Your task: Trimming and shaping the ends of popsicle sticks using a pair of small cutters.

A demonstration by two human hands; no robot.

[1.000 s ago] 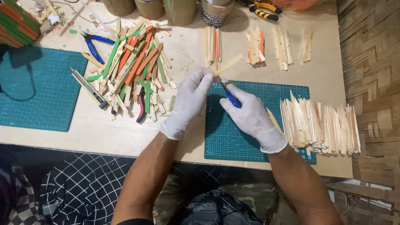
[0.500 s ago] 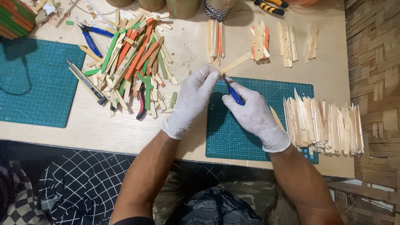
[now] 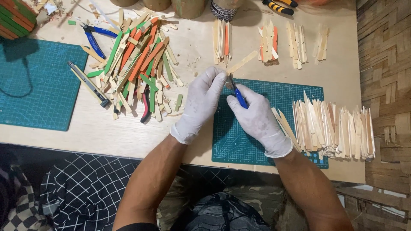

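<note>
While left hand pinches wooden stick | points up-right | right hand grips blue-handled tool

Gloved left hand pinches wooden stick; right hand holds blue-handled cutters.

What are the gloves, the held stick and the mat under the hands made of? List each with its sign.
Gloves, left hand and right hand: thin white latex-like rubber, wrinkled and snug.
Stick: pale bare wood, probably; flat, matte.
Cutting mat: teal rubbery sheet, printed grid.
</note>
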